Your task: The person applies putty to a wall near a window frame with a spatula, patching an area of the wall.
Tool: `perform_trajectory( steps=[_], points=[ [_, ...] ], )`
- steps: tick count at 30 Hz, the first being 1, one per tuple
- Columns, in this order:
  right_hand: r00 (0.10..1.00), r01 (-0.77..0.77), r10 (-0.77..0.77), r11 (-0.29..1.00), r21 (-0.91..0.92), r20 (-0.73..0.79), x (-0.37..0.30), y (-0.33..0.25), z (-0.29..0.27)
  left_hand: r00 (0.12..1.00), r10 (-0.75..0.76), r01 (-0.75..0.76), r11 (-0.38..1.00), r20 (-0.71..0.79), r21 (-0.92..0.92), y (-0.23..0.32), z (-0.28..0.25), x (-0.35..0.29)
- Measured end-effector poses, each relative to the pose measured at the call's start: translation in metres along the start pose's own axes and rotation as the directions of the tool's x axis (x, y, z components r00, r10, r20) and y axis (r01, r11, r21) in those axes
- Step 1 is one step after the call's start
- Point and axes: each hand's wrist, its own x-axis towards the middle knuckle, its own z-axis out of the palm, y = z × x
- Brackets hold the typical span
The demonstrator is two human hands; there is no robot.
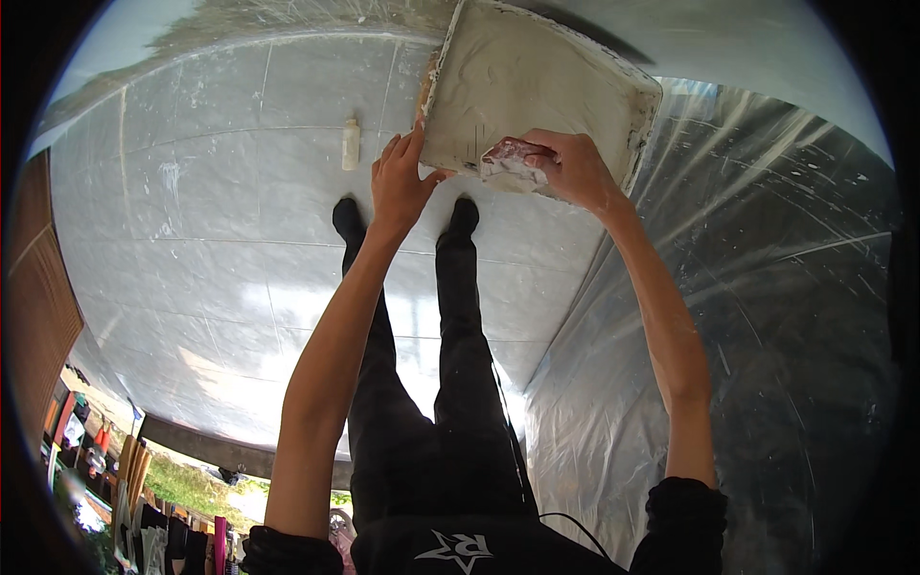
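Observation:
A shallow rectangular tray (537,67) with a raised, smeared rim lies ahead of me. Wet-looking beige-grey paste covers its inside. At its near left corner, my left hand (398,182) has its fingers along the outer side and its thumb by the near edge, gripping the corner. Over the near edge, my right hand (575,171) is closed on a reddish-brown block (513,158) thickly coated with white paste. Whether the block is a sponge or a hard tool cannot be told. Its lower side meets or hovers just above the paste.
A pale bottle (351,144) stands on the grey tiled floor (220,201) left of the tray. Clear plastic sheeting (728,316) with white splashes hangs along the right. My dark shoes (464,215) are just short of the tray. Assorted items crowd the lower left.

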Motion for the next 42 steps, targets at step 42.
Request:
perform_trajectory(
  steps=[42],
  points=[
    [0.836,0.545,-0.251,0.28,0.79,-0.487,0.092,-0.551,-0.294,0.616,0.322,-0.533,0.842,-0.719,-0.08,0.143,-0.633,0.002]
  ],
)
